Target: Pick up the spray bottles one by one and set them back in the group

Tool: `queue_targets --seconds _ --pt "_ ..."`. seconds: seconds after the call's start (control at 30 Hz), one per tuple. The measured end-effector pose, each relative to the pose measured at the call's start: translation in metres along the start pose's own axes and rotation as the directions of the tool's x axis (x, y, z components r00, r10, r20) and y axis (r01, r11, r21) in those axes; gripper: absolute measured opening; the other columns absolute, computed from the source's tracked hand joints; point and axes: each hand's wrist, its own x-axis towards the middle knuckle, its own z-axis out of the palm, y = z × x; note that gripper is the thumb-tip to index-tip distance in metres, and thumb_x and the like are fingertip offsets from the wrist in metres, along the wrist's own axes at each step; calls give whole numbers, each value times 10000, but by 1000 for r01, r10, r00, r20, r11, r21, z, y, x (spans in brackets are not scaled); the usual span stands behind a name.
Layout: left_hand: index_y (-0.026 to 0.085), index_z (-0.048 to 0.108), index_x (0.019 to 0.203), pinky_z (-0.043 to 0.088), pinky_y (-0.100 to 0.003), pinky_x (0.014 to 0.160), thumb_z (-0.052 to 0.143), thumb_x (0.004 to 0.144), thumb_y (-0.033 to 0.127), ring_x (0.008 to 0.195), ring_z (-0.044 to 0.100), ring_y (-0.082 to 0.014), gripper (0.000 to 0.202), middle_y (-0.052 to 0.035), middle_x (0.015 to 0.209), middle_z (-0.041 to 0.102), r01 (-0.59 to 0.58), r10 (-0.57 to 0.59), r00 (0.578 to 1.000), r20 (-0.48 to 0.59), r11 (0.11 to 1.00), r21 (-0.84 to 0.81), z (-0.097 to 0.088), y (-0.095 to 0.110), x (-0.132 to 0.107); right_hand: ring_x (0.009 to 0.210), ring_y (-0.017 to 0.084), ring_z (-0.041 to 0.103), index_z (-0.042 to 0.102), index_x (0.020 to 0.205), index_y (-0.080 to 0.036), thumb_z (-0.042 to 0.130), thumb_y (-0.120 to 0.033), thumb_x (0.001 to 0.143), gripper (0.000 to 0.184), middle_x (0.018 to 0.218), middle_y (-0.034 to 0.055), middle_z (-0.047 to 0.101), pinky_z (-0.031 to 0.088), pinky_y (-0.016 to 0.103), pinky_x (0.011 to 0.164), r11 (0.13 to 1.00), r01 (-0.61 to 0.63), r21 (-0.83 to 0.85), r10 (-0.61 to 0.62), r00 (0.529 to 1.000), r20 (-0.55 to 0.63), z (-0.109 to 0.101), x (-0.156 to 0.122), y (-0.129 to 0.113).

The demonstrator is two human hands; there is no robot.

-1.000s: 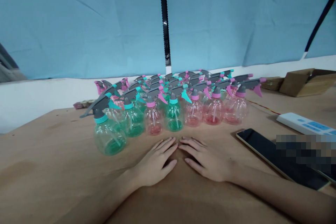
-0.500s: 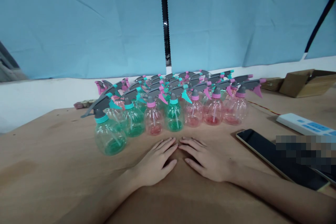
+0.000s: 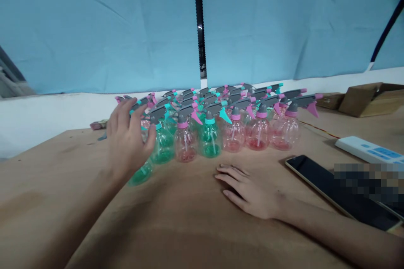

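Observation:
My left hand (image 3: 128, 138) is raised in front of the nearest green spray bottle (image 3: 141, 175) at the left end of the group. Its fingers and thumb are apart, and it covers most of that bottle's grey sprayer head; whether it touches the head I cannot tell. My right hand (image 3: 249, 191) lies palm down on the wooden table (image 3: 202, 227), fingers stretched out and holding nothing. In front of it stand a green spray bottle (image 3: 210, 143) with a turquoise collar and a clear pink spray bottle (image 3: 233, 136) with a pink collar.
Several more green and pink spray bottles stand upright in close rows behind. A dark-screened phone (image 3: 334, 189) and a white power strip (image 3: 368, 149) lie at the right. Farther back is an open cardboard box (image 3: 362, 101). A blue sheet (image 3: 126, 29) hangs behind the table.
My left hand has lifted off the table and moved left and up to the leftmost front spray bottle. My right hand stays where it was.

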Motion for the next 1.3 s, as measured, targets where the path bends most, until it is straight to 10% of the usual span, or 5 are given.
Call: queue_targets --seconds 0.17,0.77,1.13,1.3 --pt "47 460 1187 318 -462 978 419 871 288 1117 469 -301 399 -177 1210 520 -28 16 988 155 997 78 14 -14 -6 1265 211 339 432 1288 -180 378 -290 907 400 1341 93 437 270 423 1057 1000 -8 -14 8 1000 17 1 0 0" --pt "134 593 1058 361 -394 889 397 886 279 1024 518 -277 298 -105 1139 584 -137 89 973 213 964 227 16 -30 -1 1258 207 344 440 1282 -179 372 -291 911 394 1329 91 445 268 419 1057 1000 -2 -6 2 1000 7 1 0 0" --pt "154 530 1134 439 -347 723 370 888 296 954 564 -283 327 -107 1070 602 100 -170 950 261 960 262 11 -40 11 1252 210 351 436 1288 -187 368 -292 914 394 1331 87 442 277 423 1053 1000 3 -4 -3 1000 12 1 0 0" --pt "141 514 1157 415 -324 773 313 919 335 999 529 -266 367 -116 1058 594 10 -87 957 278 964 267 12 -48 9 1259 206 340 441 1284 -181 362 -294 916 394 1332 90 437 269 414 1059 1000 6 -8 -6 1000 15 2 -1 1"
